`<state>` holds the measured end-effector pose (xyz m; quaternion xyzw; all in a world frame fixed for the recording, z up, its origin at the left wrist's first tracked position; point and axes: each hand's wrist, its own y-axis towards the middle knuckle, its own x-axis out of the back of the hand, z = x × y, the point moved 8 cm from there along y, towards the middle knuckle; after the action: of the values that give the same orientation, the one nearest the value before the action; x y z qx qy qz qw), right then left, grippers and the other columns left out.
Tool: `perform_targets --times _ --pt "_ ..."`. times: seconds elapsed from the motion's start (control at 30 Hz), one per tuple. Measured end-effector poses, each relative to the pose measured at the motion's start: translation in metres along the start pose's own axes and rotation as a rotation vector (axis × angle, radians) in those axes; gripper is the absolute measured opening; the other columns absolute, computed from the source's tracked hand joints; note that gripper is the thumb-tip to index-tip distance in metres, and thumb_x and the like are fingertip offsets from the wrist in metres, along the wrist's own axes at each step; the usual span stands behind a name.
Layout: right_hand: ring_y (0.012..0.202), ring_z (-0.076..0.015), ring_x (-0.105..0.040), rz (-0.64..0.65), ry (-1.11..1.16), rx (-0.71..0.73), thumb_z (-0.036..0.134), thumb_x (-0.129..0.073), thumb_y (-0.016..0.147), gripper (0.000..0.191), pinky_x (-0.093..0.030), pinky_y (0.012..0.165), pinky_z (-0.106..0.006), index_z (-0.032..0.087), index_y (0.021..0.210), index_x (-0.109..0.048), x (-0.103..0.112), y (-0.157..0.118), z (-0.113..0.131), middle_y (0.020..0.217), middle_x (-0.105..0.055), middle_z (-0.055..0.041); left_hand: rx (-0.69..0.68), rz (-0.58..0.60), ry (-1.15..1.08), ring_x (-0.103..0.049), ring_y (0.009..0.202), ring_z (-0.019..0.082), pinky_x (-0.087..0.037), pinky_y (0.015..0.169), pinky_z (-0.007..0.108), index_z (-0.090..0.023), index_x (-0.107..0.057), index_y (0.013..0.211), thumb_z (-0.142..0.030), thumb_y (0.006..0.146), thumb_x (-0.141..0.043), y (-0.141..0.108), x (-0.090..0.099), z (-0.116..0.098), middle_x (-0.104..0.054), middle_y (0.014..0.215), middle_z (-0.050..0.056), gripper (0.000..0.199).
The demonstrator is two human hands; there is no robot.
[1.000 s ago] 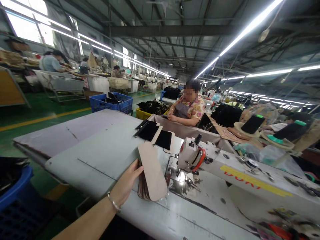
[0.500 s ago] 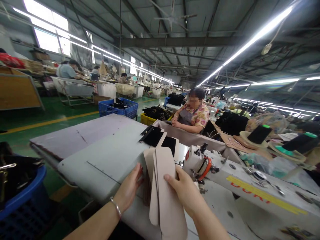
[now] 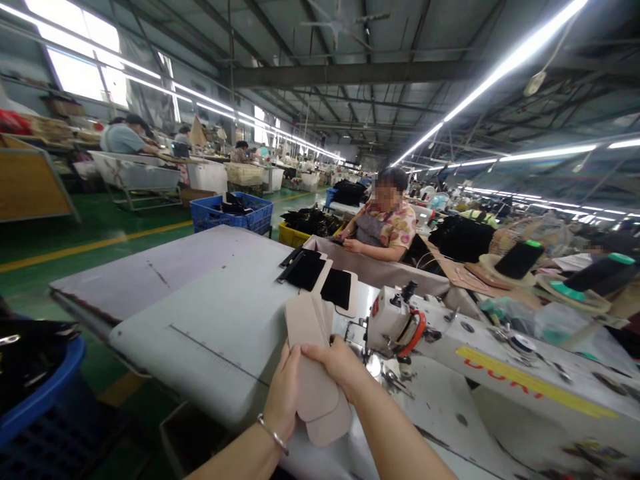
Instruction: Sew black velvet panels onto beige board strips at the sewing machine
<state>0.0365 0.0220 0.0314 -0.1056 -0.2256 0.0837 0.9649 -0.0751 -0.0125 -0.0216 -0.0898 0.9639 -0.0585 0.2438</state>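
A stack of beige rounded panels [image 3: 313, 373] is held between both hands above the front of the sewing table, its pieces slightly fanned. My left hand [image 3: 284, 390], with a silver bangle on the wrist, grips the stack's left edge. On the right edge, my right hand [image 3: 337, 363] is closed round the stack, its thumb lying on the top panel. Just beyond the stack, black pieces on beige panels [image 3: 337, 288] lie on the table [image 3: 215, 307]. The sewing machine head [image 3: 395, 323] stands right of my right hand.
A person [image 3: 385, 220] sits across, behind a fabric-lined trough [image 3: 425, 279]. Thread cones [image 3: 520, 260] stand at the right. A blue basket [image 3: 45, 393] of dark items is at lower left; another blue crate [image 3: 230, 213] stands beyond the table.
My left hand, earlier apart from the panels with fingers spread, now grips them. The stack has turned, and its pieces lie differently fanned. The view has shifted slightly.
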Motion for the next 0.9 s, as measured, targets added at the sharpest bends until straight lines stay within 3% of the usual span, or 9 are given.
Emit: perform_targets --times 0.1,0.2,0.27,0.33,0.43,0.57,0.67,0.77,0.9 --pt "0.097 -0.0282 -0.064 -0.072 -0.105 0.093 0.041 -0.078 0.063 0.065 -0.051 0.081 -0.038 0.019 0.117 -0.049 0.024 -0.019 0.019 0.108 -0.067 -0.0105 -0.128 0.104 0.113 -0.032 0.145 0.027 -0.031 0.119 0.04 -0.027 -0.022 0.156 -0.047 0.094 -0.054 0.003 0.02 -0.023 -0.029 0.159 0.008 0.073" --pt "0.1 -0.0321 -0.06 -0.152 -0.451 0.257 0.033 -0.074 0.064 0.059 -0.046 0.084 -0.043 0.021 0.116 -0.049 0.038 -0.042 0.039 0.107 -0.063 -0.0113 -0.371 0.167 0.385 -0.012 0.151 0.027 -0.016 0.123 0.045 -0.033 -0.003 0.158 -0.047 0.088 -0.066 0.015 0.054 -0.075 -0.004 0.165 0.006 0.095" --pt "0.1 -0.0341 -0.058 -0.121 -0.756 0.364 0.03 -0.071 0.066 0.056 -0.046 0.083 -0.044 0.019 0.116 -0.051 0.026 -0.051 0.044 0.107 -0.061 -0.0132 -0.542 0.257 0.631 -0.006 0.151 0.032 -0.012 0.123 0.048 -0.03 -0.001 0.158 -0.049 0.072 -0.081 0.022 0.065 -0.108 0.0 0.165 0.008 0.119" --pt "0.097 -0.0351 -0.059 -0.037 -0.912 0.407 0.026 -0.072 0.062 0.058 -0.047 0.082 -0.046 0.019 0.116 -0.053 0.007 -0.054 0.038 0.104 -0.061 -0.0137 -0.57 0.413 0.896 -0.009 0.151 0.034 -0.009 0.123 0.048 -0.029 -0.012 0.158 -0.044 0.061 -0.089 0.029 0.063 -0.119 -0.005 0.164 0.009 0.125" --pt "0.096 -0.035 -0.059 0.016 -0.913 0.415 0.028 -0.075 0.061 0.064 -0.047 0.084 -0.048 0.02 0.122 -0.055 -0.004 -0.056 0.025 0.104 -0.062 -0.0127 -0.498 0.638 1.107 -0.022 0.148 0.033 -0.012 0.123 0.046 -0.031 -0.032 0.153 -0.036 0.053 -0.092 0.036 0.049 -0.113 -0.027 0.16 0.007 0.116" --pt "0.112 -0.037 -0.053 -0.054 -0.843 0.366 0.038 -0.078 0.064 0.084 -0.04 0.1 -0.054 0.022 0.14 -0.045 0.021 -0.068 -0.005 0.123 -0.058 -0.0131 -0.364 0.72 1.091 -0.051 0.125 0.032 -0.036 0.113 0.044 -0.03 -0.046 0.145 -0.032 0.054 -0.09 0.044 0.042 -0.099 -0.054 0.137 0.008 0.101" --pt "0.13 -0.033 -0.042 -0.145 -0.603 0.329 0.03 -0.079 0.063 0.093 -0.032 0.113 -0.049 0.025 0.146 -0.037 0.045 -0.082 -0.041 0.141 -0.045 -0.0101 -0.309 0.726 1.031 -0.053 0.122 0.031 -0.039 0.109 0.042 -0.028 -0.039 0.148 -0.029 0.056 -0.088 0.043 0.04 -0.087 -0.052 0.136 0.009 0.105" --pt "0.137 -0.026 -0.035 -0.239 -0.332 0.348 0.02 -0.074 0.064 0.095 -0.027 0.118 -0.042 0.026 0.147 -0.029 0.056 -0.09 -0.065 0.147 -0.037 -0.0082 -0.294 0.722 0.997 -0.054 0.12 0.029 -0.041 0.107 0.04 -0.028 -0.025 0.154 -0.03 0.06 -0.087 0.038 0.034 -0.079 -0.047 0.141 0.009 0.113" --pt "0.127 -0.0236 -0.045 -0.309 -0.239 0.33 0.021 -0.078 0.065 0.077 -0.032 0.113 -0.038 0.026 0.133 -0.043 0.062 -0.089 -0.068 0.133 -0.048 -0.0056 -0.278 0.733 1.008 -0.048 0.128 0.028 -0.037 0.11 0.038 -0.03 -0.027 0.152 -0.023 0.064 -0.085 0.035 0.029 -0.075 -0.044 0.144 0.008 0.105"
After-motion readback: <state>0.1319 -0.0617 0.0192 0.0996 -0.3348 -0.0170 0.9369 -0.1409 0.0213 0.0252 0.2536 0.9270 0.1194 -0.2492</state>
